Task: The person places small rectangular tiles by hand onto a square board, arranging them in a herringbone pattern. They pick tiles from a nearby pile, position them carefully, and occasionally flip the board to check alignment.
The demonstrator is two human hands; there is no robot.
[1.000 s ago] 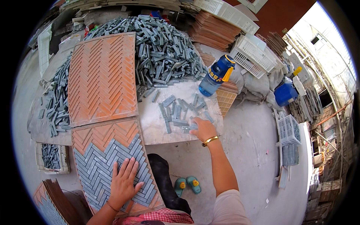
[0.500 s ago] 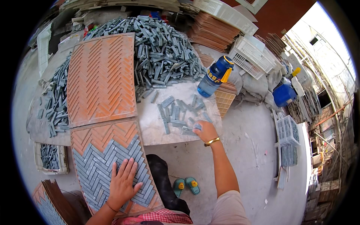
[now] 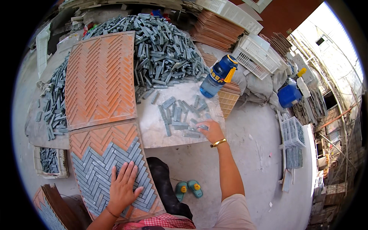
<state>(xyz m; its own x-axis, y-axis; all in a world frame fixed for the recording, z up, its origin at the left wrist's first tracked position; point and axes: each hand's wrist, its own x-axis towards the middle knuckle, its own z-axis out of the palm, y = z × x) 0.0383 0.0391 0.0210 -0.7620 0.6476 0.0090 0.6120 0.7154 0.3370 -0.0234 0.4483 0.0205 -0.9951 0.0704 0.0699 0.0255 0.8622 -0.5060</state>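
My left hand [image 3: 124,187] lies flat, fingers spread, on grey strip tiles [image 3: 94,165] set in a herringbone pattern in an orange grooved mould [image 3: 103,134]. At the table's right front edge, my right hand [image 3: 211,131] has its thumb and fingers closed around a small grey strip tile [image 3: 203,127], partly hidden by the fingers. Just left of these fingertips, several loose strip tiles [image 3: 177,114] are scattered on the pale tabletop [image 3: 153,134]. One tile [image 3: 191,135] rests flat near the front edge, below the right hand.
Beyond the filled mould lies a bare orange mould [image 3: 100,80]. A large heap of grey tiles [image 3: 165,50] covers the table's back. A blue bottle [image 3: 218,76] stands at the right edge. A white crate of tiles [image 3: 63,165] sits lower left; green slippers [image 3: 195,189] are on the floor.
My right hand has shifted slightly to the right, and its fingers are now apart from the tile near the front edge. My left hand stays flat on the tiles.
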